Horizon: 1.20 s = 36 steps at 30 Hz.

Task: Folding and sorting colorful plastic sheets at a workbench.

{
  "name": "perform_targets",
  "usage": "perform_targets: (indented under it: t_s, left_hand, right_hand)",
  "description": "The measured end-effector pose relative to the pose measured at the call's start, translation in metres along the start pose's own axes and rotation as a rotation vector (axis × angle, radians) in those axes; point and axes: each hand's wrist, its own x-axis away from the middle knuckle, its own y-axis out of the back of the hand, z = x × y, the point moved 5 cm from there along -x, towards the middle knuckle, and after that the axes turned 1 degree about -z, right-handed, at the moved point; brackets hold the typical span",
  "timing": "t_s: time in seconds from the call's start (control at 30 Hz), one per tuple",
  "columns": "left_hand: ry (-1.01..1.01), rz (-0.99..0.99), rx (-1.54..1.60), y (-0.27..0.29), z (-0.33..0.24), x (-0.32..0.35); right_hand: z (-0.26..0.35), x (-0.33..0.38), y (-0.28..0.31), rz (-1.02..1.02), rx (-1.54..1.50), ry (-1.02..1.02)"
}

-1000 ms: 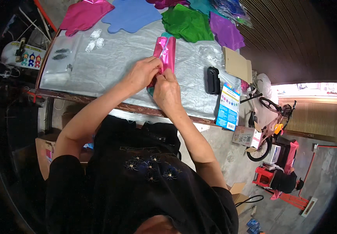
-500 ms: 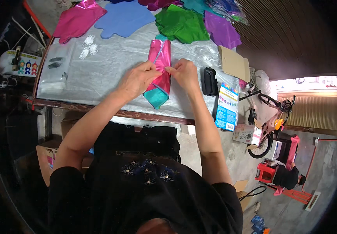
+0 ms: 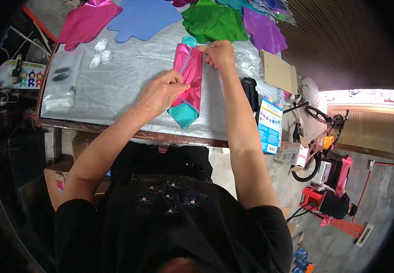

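A shiny pink foil piece (image 3: 191,73), folded into a long flat strip and looking like a deflated foil balloon, lies on the table in front of me. Teal foil (image 3: 184,114) shows at its near end and a rounded teal tip at its far end. My left hand (image 3: 163,91) is closed in a pinch at the strip's left side, below its middle. At the far right corner is my right hand (image 3: 220,55), fingers curled and thumb and forefinger at the foil's edge. The exact grip of the right fingertips is partly hidden.
Flat foil shapes in pink (image 3: 87,25), pale blue (image 3: 144,20), green (image 3: 213,22) and purple (image 3: 263,32) line the far side. White string bundles (image 3: 100,57) and clear bags (image 3: 60,86) lie left. A black case (image 3: 250,93), printed pack (image 3: 270,123) and cardboard (image 3: 278,72) lie right.
My right hand has moved away from me along the strip, from its middle to its far right corner. My left hand stays at the left side. The view has shifted slightly.
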Motion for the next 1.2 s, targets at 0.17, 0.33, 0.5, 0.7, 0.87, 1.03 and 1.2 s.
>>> perform_targets:
  t_s: [0.17,0.33,0.5,0.7,0.87,1.03,1.2]
  left_hand:
    - [0.002,-0.008,-0.012,0.0,0.001,-0.001]
    - [0.022,-0.016,-0.06,0.0,0.005,0.0]
    - [0.019,-0.009,-0.064,0.0,0.004,-0.001]
    - [0.02,0.007,-0.062,0.001,-0.001,0.002]
    - [0.033,0.021,-0.073,0.001,-0.003,0.0]
    - [0.026,0.009,-0.075,0.002,-0.001,0.0]
    - [0.018,0.001,-0.053,0.002,-0.002,-0.002]
  right_hand:
    - [-0.002,0.02,0.001,-0.041,-0.056,0.046]
    - [-0.012,0.076,0.006,0.085,0.147,0.111]
    - [-0.029,0.133,0.012,0.161,0.316,0.264]
    - [-0.029,0.12,0.012,0.238,0.377,0.245]
    - [-0.014,0.055,0.01,0.157,0.292,0.166]
    - [-0.002,0.009,0.009,0.045,0.197,0.11]
    - [0.011,0.005,0.001,-0.305,0.308,0.34]
